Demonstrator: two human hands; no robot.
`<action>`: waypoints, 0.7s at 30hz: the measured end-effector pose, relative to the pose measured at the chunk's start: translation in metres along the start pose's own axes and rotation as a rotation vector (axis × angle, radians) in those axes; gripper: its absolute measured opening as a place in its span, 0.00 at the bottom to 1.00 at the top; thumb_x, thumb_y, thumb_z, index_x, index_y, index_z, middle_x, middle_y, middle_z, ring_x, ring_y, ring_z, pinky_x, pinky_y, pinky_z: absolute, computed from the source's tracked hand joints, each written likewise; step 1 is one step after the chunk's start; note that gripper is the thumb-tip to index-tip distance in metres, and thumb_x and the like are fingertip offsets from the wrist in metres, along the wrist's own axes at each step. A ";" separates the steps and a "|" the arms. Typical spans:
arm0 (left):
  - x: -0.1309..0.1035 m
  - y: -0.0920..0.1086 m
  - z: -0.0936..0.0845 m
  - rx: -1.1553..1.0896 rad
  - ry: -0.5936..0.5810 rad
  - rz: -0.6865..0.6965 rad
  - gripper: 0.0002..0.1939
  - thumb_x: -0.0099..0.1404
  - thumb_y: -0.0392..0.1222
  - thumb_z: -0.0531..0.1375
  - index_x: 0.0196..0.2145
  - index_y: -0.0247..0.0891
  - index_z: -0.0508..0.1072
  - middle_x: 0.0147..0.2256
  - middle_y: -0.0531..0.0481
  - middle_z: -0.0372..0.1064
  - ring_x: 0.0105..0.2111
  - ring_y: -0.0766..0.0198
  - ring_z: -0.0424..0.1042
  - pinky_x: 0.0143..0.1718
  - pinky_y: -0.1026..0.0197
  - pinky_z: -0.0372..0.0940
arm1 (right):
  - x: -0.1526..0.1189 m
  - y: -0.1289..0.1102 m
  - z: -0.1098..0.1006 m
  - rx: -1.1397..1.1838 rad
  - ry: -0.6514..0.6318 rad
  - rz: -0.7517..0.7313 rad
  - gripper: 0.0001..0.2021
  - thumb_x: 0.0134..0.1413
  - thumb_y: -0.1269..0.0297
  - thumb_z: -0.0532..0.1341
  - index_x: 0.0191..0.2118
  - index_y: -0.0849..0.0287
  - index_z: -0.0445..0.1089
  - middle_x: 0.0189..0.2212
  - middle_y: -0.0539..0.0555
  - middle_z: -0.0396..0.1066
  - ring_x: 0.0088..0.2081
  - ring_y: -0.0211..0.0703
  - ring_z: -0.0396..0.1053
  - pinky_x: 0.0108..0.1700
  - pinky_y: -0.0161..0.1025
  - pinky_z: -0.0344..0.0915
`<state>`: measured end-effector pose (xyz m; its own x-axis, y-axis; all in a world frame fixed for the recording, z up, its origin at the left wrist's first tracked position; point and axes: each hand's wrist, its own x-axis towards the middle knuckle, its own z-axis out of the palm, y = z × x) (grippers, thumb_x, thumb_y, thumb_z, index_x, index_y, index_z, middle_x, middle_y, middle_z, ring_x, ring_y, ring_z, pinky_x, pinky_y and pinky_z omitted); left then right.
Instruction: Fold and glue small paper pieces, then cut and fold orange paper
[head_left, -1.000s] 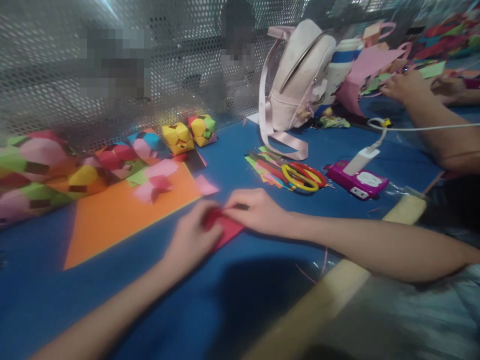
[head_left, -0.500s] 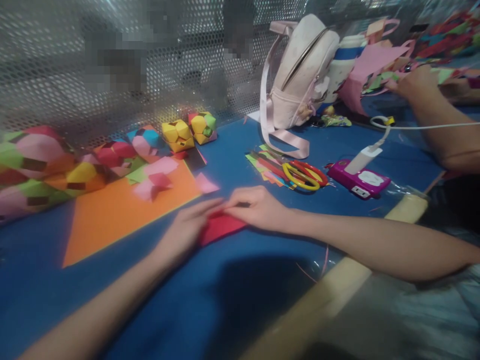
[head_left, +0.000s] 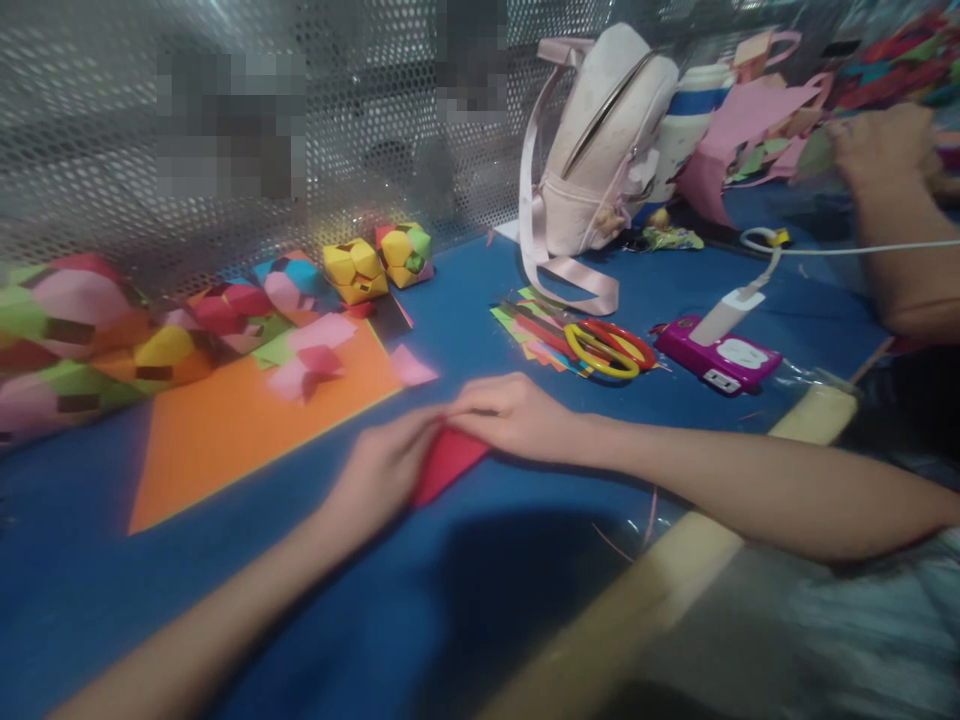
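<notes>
A red piece of folded paper (head_left: 448, 464) lies on the blue tabletop (head_left: 352, 590) between my hands. My left hand (head_left: 386, 458) rests over its left side, fingers pressed together and reaching toward its top corner. From the right, my right hand (head_left: 514, 412) pinches the paper's upper edge, its fingertips meeting those of the left. Just beyond sits a loose pink folded piece (head_left: 412, 366). To the left is an orange sheet (head_left: 225, 440), with pink and green folded paper (head_left: 313, 358) on its far edge. The fingertips partly hide the red paper's top.
Colourful paper balls (head_left: 154, 345) line the left back, before a perforated metal screen (head_left: 337, 130). Scissors (head_left: 604, 350) lie on paper strips ahead. A purple power strip (head_left: 716, 355), a backpack (head_left: 604, 150) and a bottle (head_left: 682, 130) stand to the right. Another person's hand (head_left: 885, 145) works at far right.
My left hand has drawn in and curled at the red paper, which now shows a more pointed, tilted outline. My right hand has barely moved. The other person's hand has shifted right.
</notes>
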<state>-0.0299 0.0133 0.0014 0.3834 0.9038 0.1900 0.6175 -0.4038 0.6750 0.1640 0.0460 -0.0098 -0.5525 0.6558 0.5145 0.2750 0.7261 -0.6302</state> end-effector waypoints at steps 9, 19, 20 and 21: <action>-0.002 0.002 0.000 0.154 0.091 0.083 0.16 0.68 0.44 0.51 0.41 0.40 0.77 0.38 0.48 0.79 0.33 0.61 0.77 0.41 0.61 0.69 | -0.001 -0.001 -0.002 -0.173 -0.056 -0.124 0.14 0.64 0.69 0.51 0.37 0.62 0.74 0.34 0.57 0.75 0.37 0.41 0.71 0.42 0.37 0.66; 0.000 0.005 0.000 -0.057 0.140 -0.138 0.11 0.62 0.46 0.57 0.32 0.38 0.76 0.30 0.51 0.76 0.29 0.62 0.72 0.35 0.61 0.66 | 0.001 -0.009 -0.002 0.031 0.157 -0.023 0.09 0.62 0.68 0.53 0.35 0.61 0.71 0.33 0.53 0.72 0.36 0.37 0.68 0.41 0.35 0.64; 0.000 0.005 0.001 -0.087 0.166 -0.185 0.10 0.61 0.46 0.58 0.31 0.38 0.75 0.29 0.51 0.75 0.29 0.62 0.71 0.33 0.61 0.66 | 0.002 -0.009 -0.001 0.063 0.182 0.030 0.08 0.61 0.67 0.54 0.36 0.61 0.70 0.34 0.53 0.72 0.36 0.38 0.68 0.40 0.35 0.64; 0.001 0.005 0.001 -0.115 0.191 -0.226 0.10 0.61 0.46 0.58 0.29 0.38 0.74 0.28 0.51 0.74 0.28 0.62 0.71 0.32 0.62 0.65 | 0.003 -0.009 -0.001 0.092 0.193 0.088 0.07 0.60 0.66 0.56 0.37 0.61 0.69 0.34 0.53 0.71 0.35 0.38 0.67 0.39 0.35 0.64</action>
<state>-0.0261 0.0119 0.0042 0.1028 0.9835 0.1488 0.5861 -0.1807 0.7898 0.1607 0.0419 -0.0022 -0.3664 0.7495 0.5514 0.2378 0.6484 -0.7232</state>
